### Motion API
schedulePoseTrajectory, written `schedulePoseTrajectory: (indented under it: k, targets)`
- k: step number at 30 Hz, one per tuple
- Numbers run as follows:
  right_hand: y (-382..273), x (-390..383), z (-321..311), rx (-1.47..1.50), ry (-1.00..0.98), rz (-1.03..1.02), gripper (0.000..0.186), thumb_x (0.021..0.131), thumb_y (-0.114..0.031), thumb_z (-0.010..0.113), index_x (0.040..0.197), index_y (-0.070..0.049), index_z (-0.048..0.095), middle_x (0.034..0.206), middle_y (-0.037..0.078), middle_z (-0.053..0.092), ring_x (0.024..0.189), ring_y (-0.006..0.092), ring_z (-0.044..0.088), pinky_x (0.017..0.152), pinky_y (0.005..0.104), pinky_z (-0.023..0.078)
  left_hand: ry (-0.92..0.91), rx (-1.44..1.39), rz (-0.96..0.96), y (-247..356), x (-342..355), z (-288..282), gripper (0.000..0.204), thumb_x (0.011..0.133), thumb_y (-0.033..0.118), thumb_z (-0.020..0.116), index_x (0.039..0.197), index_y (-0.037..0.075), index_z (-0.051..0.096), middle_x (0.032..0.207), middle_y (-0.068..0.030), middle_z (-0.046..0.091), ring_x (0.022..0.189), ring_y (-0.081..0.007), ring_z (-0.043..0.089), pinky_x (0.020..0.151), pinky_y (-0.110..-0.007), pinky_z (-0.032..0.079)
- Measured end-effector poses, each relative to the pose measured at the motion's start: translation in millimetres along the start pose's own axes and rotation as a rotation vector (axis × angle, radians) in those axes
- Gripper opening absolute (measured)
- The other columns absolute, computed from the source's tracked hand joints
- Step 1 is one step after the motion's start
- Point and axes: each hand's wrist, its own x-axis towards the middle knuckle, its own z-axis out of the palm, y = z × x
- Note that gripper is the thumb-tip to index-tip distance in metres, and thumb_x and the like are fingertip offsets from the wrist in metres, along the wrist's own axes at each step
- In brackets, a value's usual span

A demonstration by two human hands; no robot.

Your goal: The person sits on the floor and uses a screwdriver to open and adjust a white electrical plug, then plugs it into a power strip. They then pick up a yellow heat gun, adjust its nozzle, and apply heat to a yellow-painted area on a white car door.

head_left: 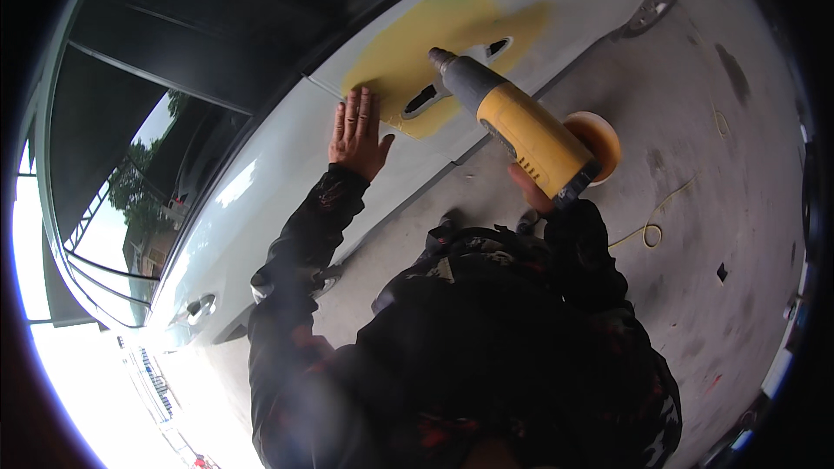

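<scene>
My left hand [354,135] lies with its fingers stretched on the pale car door [287,156], its fingertips at the edge of a yellow filler patch [391,61]. In my right hand [531,189] is a yellow and dark grey heat gun [530,135], its handle mostly hidden under the body. The gun's metal nozzle [441,58] points at the patch, apart from it as far as I can tell. Two dark openings show in the patched panel: a longer one [421,100] close to my left hand and a smaller one [498,48] beyond the nozzle.
Partly behind the heat gun is a round orange object [598,146] with a pale rim. A thin yellow cord [650,233] curls on the grey floor [695,165]. Dark car windows [208,26] run along the upper left. A door handle [200,308] shows at the lower left.
</scene>
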Motion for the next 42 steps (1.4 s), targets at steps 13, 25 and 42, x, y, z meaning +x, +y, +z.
schedulePoseTrajectory:
  k: [13,25,42]
  targets:
    - [-50,27,-55,0.727,-0.064,0.634,0.022,0.067,-0.004,0.054,0.089,-0.005,0.051,0.086,0.008,0.051,0.071,0.0172,0.052,0.063,0.0299,0.045,0.056,0.079,0.066,0,38,-1,0.076,0.078,0.038,0.067,0.139,0.004,0.039,0.149,-0.0126,0.029,0.140,-0.0311,0.023,0.114,-0.046,0.018]
    - [-28,7,-76,1.080,-0.124,0.681,0.033,0.063,-0.010,0.054,0.095,-0.005,0.053,0.090,0.010,0.050,0.065,0.0171,0.050,0.060,0.0305,0.043,0.178,-0.003,0.048,-6,37,7,0.069,0.077,0.032,0.069,0.135,0.005,0.044,0.147,-0.0128,0.033,0.138,-0.0297,0.027,0.113,-0.045,0.021]
    - [-32,8,-83,1.169,-0.288,0.657,0.050,0.064,-0.035,0.064,0.102,-0.005,0.052,0.101,0.015,0.050,0.049,0.0088,0.048,0.045,0.0230,0.040,0.182,0.009,0.062,-10,35,13,0.069,0.083,0.037,0.064,0.139,0.005,0.038,0.147,-0.0131,0.033,0.138,-0.0313,0.027,0.113,-0.048,0.020]
